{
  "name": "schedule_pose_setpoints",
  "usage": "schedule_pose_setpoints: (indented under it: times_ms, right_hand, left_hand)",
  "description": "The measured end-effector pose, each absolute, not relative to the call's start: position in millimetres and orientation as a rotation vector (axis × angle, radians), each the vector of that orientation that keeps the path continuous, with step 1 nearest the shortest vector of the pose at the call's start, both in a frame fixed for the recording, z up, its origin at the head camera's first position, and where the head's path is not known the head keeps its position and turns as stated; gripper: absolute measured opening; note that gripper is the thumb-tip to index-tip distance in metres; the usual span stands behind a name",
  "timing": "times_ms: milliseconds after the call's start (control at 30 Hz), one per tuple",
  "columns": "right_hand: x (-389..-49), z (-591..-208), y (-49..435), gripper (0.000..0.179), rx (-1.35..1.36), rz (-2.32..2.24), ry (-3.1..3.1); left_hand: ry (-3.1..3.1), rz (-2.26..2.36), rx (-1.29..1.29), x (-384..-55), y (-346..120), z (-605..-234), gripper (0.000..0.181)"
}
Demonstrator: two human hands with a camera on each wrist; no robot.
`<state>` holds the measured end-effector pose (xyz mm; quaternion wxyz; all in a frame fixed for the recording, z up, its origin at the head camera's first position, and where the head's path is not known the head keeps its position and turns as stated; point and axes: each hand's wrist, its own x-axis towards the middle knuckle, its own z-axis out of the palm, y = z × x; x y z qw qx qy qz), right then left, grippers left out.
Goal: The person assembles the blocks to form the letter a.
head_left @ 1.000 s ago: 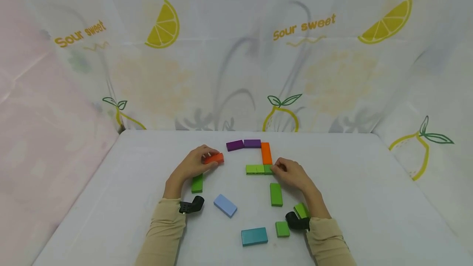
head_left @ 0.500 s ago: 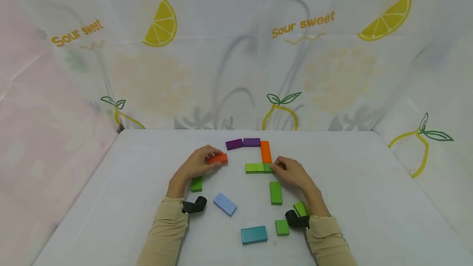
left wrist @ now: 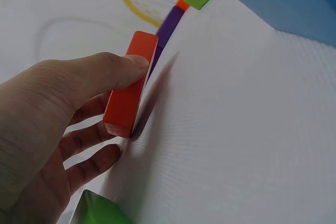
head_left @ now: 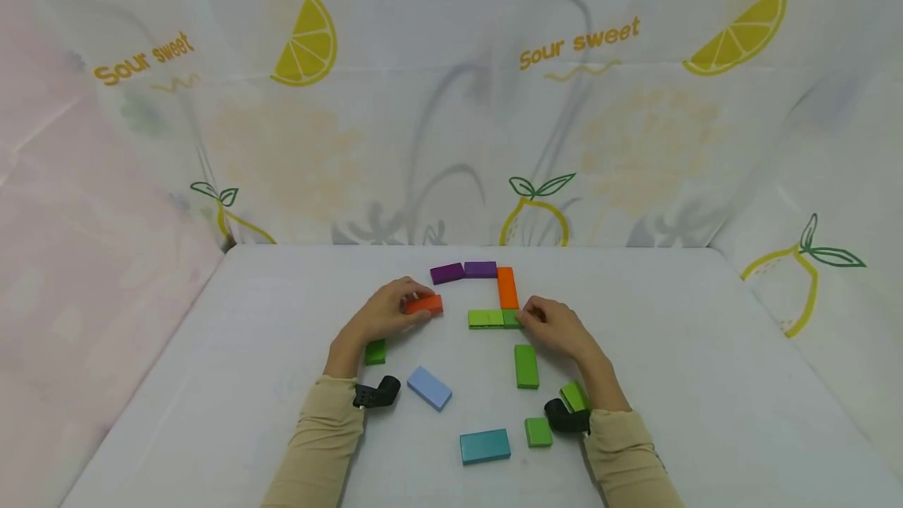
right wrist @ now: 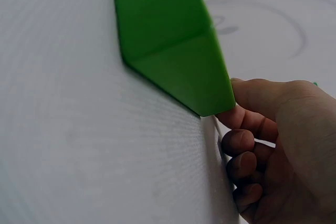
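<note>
Red block moved right, white table beneath, lemon-print cloth behind.

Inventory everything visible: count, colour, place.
table: 1, white, foreground
backdrop: 1, mostly white, behind table
purple blocks: 2, purple, far side
orange block: 1, orange, beside them
reddish block: 1, orange-red, held
green row: 1, two greens, beside orange block
loose green blocks: 4, green, one left, three right
blue block: 1, light blue, centre
teal block: 1, teal, near side
wrist cameras: 2, black, at wrists
sleeves: 2, beige, near edge
left hand: 1, gripping reddish block
right hand: 1, at green row
</note>
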<state>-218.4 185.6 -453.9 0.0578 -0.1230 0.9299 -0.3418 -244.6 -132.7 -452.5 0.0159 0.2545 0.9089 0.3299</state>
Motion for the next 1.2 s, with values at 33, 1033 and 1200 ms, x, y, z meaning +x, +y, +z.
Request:
schedule_pose_setpoints:
  times_ms: [33,1033,1200]
  right_hand:
    - [-218.4,-453.7,185.5,0.021,-0.376,-1.035,2.82]
    - [-217.3,-453.1,185.3,0.021,-0.362,-1.042,2.805]
    - [-217.1,-453.0,185.1,0.022,-0.371,-1.063,2.81]
  left_hand:
    - [2.828,1.027,0.801,-244.3,-132.3,-451.7,0.034]
    - [2.804,0.942,0.917,-241.0,-110.9,-454.1,0.031]
    - [2.798,0.946,0.922,-240.3,-107.7,-453.5,0.03]
